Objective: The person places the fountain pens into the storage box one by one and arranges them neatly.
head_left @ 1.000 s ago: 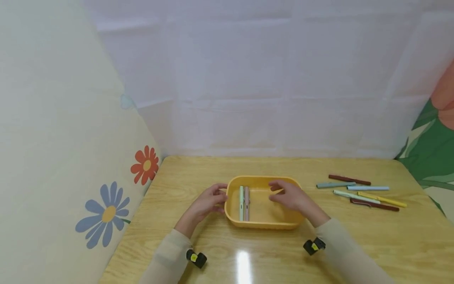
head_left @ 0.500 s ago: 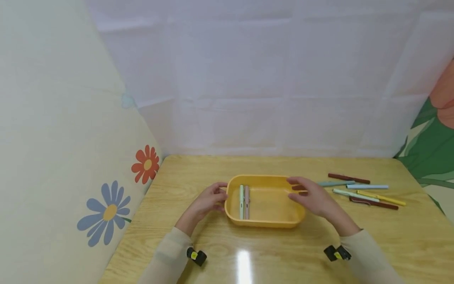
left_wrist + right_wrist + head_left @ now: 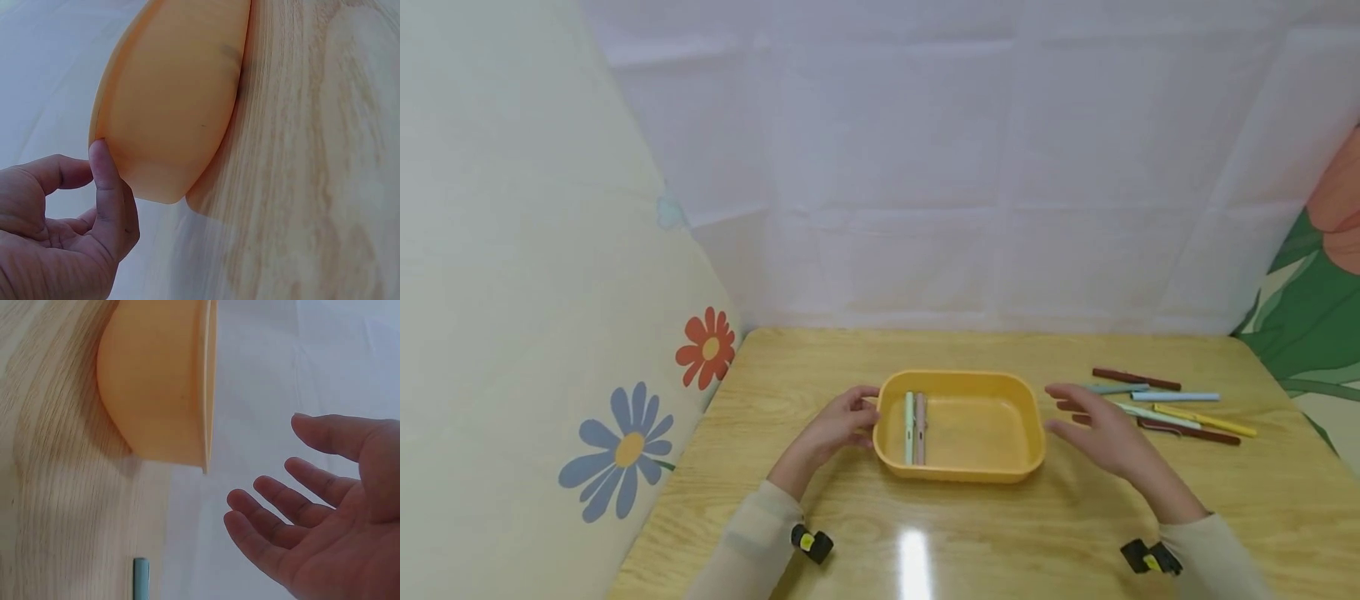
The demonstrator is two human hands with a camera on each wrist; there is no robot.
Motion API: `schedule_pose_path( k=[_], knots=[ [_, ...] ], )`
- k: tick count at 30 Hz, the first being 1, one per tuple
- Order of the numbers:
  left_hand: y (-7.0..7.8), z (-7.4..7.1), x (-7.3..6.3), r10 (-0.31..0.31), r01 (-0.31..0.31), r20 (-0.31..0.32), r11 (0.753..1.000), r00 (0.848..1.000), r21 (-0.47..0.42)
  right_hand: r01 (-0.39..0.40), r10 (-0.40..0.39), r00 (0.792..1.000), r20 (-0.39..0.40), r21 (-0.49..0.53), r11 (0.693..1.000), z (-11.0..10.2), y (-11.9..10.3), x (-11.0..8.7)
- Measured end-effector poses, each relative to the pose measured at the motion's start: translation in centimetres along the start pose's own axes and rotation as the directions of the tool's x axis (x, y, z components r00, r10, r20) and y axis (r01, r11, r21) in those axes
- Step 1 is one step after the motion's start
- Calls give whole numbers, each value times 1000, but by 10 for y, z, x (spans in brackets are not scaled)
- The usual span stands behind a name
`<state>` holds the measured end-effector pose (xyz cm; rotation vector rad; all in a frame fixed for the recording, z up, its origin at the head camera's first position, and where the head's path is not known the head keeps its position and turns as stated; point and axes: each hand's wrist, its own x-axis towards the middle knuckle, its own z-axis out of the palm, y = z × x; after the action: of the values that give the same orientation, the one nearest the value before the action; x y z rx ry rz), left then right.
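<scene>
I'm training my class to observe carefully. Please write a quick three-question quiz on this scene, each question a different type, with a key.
1. Count: how many pens lie inside the yellow tray?

2. True or false: the right grip holds nothing.

3. Choose one: the left grip is touching
A) the red flower
B) the tray's rim
C) the loose pens on the table

Key
1. Two, one pale green and one mauve.
2. True; its fingers are spread and empty.
3. B.

The head view looks forward-down over left grip (image 3: 837, 425) and right grip (image 3: 1105, 433); close wrist views share the yellow tray (image 3: 976, 433) between.
</scene>
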<state>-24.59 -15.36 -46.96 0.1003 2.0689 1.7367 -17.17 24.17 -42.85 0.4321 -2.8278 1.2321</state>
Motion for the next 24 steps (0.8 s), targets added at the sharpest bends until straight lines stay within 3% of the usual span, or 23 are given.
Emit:
schedule_pose_path(
  k=[6,15,24],
  knots=[
    [-1,0,0,-6,6,-1,1000,1000,-9,-40,40,999,-3,-49,998,-9,9,-11],
    [-3,2,-1,-13,12,-12,1000,1000,-9,-46,47,999,15,-29,999,-19,24,-24],
    [-3,1,1,-1,1,-16,1000,1000,-13,-58,57,998,-14,-90,994,-30,36,-34]
  ],
)
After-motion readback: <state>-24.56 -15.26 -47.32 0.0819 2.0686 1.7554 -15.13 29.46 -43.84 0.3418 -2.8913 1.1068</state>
